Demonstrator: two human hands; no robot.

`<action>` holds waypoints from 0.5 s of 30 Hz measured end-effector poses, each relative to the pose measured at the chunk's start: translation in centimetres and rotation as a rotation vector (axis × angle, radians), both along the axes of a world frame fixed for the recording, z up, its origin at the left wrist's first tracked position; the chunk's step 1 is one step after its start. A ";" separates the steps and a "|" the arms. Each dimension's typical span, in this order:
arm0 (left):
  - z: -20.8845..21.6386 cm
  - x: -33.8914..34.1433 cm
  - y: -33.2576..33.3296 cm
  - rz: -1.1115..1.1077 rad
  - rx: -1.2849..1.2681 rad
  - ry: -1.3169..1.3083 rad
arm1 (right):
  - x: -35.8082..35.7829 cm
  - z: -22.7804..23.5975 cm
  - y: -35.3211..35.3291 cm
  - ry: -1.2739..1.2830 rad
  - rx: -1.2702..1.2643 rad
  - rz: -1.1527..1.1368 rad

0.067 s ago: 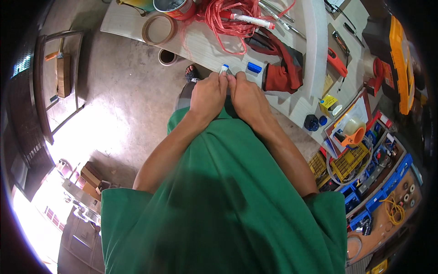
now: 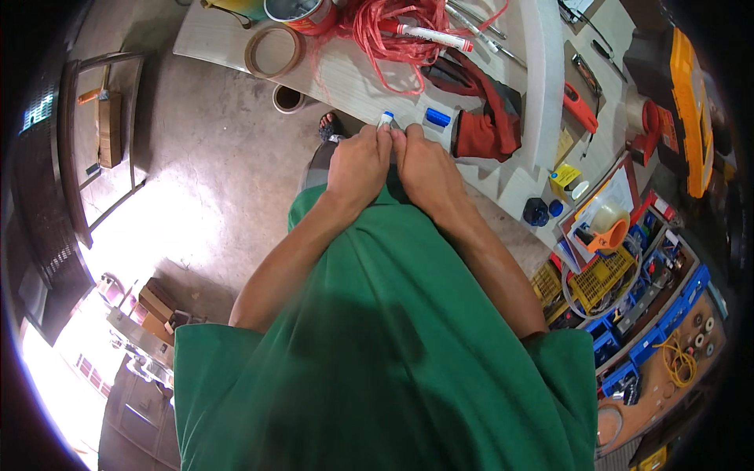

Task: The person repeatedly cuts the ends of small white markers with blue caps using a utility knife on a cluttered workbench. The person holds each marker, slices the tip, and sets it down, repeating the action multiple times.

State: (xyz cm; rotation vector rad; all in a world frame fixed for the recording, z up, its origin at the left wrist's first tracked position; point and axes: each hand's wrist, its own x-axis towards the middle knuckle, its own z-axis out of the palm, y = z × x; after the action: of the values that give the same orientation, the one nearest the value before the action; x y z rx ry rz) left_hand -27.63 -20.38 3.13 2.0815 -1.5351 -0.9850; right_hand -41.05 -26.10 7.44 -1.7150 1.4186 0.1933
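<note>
My left hand (image 2: pixel 359 163) is closed, and the white end of a marker with a blue tip (image 2: pixel 386 118) pokes up past its thumb and fingers. Right beside it, my right hand (image 2: pixel 428 166) is closed too, fingers curled down and thumb pressed near the left thumb. What sits between its fingers is hidden. Both hands are held together in front of my green shirt, at the near edge of the table (image 2: pixel 345 94). A loose blue marker cap (image 2: pixel 437 117) lies on the table just beyond my right hand.
Red and grey work gloves (image 2: pixel 487 129) lie right of the cap. Behind are tangled red plastic string (image 2: pixel 385 39), a red-and-white marker (image 2: pixel 436 36), a tape roll (image 2: pixel 273 51) and a can (image 2: pixel 302 16). A tape dispenser (image 2: pixel 609 224) and blue bins (image 2: pixel 652 337) stand at right.
</note>
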 end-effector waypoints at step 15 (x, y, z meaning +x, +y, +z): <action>-0.5 -0.6 -0.3 0.061 -0.123 -0.012 | 0.3 -0.7 0.0 0.005 -0.068 0.009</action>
State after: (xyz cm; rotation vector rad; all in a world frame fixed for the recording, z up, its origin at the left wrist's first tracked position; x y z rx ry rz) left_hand -28.19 -20.67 2.66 2.0395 -1.4894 -0.8362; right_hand -40.70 -26.12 6.74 -1.7775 1.4360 0.1554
